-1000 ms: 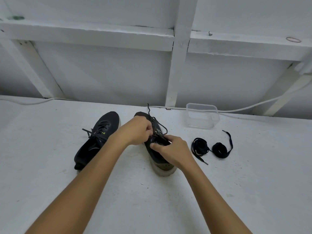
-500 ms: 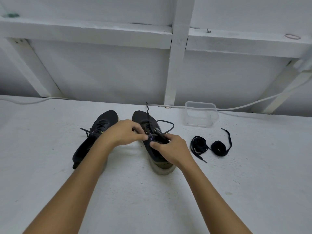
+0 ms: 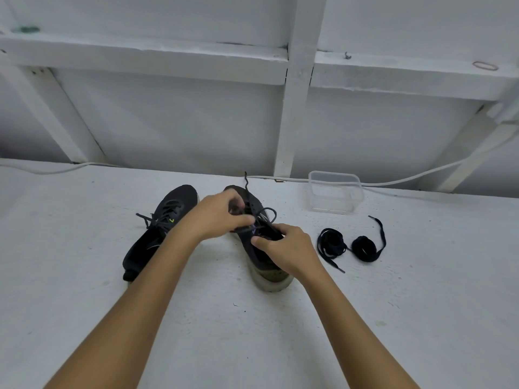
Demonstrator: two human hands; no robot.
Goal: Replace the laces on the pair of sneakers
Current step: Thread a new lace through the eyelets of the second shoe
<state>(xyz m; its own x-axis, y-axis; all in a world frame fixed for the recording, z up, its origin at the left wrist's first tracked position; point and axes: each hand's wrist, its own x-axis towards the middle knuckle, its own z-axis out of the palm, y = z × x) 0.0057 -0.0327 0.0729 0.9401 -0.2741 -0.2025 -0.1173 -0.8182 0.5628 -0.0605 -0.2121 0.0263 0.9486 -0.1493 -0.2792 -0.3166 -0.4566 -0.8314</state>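
Now the left hand [image 3: 217, 217] pinches a lace [image 3: 265, 213] over the right shoe [image 3: 254, 248]; the right hand [image 3: 286, 248] grips that shoe.

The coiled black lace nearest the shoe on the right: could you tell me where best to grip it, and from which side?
Pinch the free tail of the coiled lace, which trails toward the person, coming from above; the bundle itself lies flat and would likely come up tangled.

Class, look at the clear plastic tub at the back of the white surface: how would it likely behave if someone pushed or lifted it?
The clear plastic tub looks thin-walled and seems to hold nothing, so it is probably very light. A push would likely slide it across the white surface rather than tip it, since it sits low and wide. Its walls may flex when squeezed.
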